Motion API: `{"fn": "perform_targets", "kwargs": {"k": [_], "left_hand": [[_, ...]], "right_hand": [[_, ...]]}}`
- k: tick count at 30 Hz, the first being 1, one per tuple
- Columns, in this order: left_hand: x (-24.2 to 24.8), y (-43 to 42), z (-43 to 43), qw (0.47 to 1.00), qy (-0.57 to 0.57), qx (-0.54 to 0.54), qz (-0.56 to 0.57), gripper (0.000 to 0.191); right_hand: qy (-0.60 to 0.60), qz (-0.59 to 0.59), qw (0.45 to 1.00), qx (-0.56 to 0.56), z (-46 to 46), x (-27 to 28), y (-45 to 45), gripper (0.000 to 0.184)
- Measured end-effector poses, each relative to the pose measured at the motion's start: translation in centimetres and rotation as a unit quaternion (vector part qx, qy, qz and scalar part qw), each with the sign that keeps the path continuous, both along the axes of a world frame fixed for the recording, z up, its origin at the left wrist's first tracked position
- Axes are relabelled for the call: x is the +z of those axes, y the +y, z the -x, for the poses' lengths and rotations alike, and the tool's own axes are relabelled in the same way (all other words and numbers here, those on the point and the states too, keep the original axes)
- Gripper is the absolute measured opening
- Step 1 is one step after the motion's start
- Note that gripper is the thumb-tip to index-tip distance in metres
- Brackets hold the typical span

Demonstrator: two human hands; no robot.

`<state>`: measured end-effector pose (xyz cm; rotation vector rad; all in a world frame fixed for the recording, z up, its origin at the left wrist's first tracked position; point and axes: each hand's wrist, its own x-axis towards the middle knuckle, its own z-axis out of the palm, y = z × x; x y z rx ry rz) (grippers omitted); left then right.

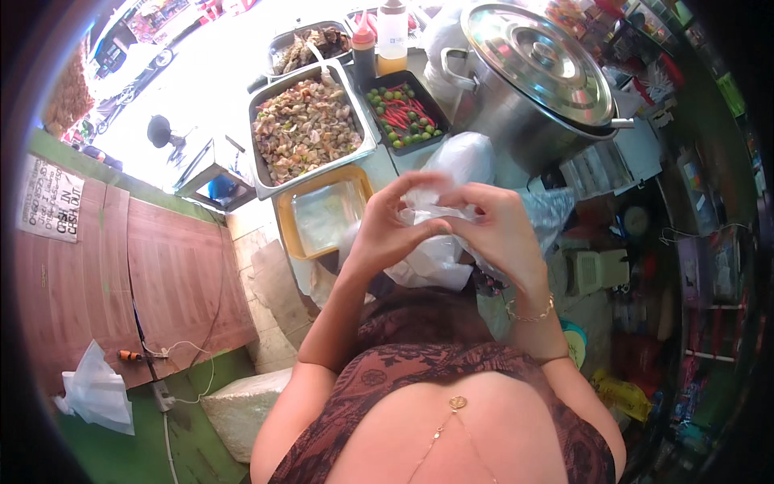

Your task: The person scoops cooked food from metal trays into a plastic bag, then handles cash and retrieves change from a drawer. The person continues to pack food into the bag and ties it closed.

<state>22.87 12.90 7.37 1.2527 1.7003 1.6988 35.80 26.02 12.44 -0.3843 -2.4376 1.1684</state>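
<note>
Both hands are raised before my chest, fingertips close together at a thin white plastic bag (pixel 435 260). My left hand (pixel 393 224) pinches the bag's upper edge between thumb and fingers. Opposite it, my right hand (pixel 496 224) grips the same gathered plastic with thumb and bent fingers. The bag hangs crumpled below the hands; its contents cannot be made out. Just beyond the fingers sits a rounded, whitish plastic bundle (pixel 462 157). An amber-rimmed plastic tray (pixel 284 227) lies to the left of my left hand.
A steel tray (pixel 369 145) holds chopped cooked food (pixel 308 127). Beside it, a black tray (pixel 444 130) carries red chilies and green calamansi. Two squeeze bottles (pixel 364 51) stand behind. A large lidded steel pot (pixel 508 121) rises at right. A styrofoam box (pixel 248 411) sits low at left.
</note>
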Motion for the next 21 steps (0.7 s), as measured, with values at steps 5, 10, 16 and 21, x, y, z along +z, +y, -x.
{"fn": "perform_targets", "kwargs": {"k": [5, 10, 16, 21], "left_hand": [[-0.8, 0.5, -0.2, 0.998, -0.046, 0.015, 0.031, 0.01], [-1.1, 1.1, -1.6, 0.994, -0.056, 0.047, 0.083, 0.005], [-2.4, 2.0, -3.1, 0.988, -0.136, 0.044, -0.058, 0.012], [-2.3, 0.6, -1.5, 0.943, -0.129, -0.305, -0.034, 0.019]], "right_hand": [[-0.038, 0.155, 0.983, -0.096, -2.2, 1.0, 0.7, 0.013], [0.108, 0.136, 0.977, -0.122, -1.8, -2.2, 0.5, 0.012], [0.119, 0.276, 0.95, -0.089, -2.0, -3.9, 0.5, 0.02], [0.133, 0.498, 0.845, 0.144, -3.6, -3.8, 1.5, 0.036]]}}
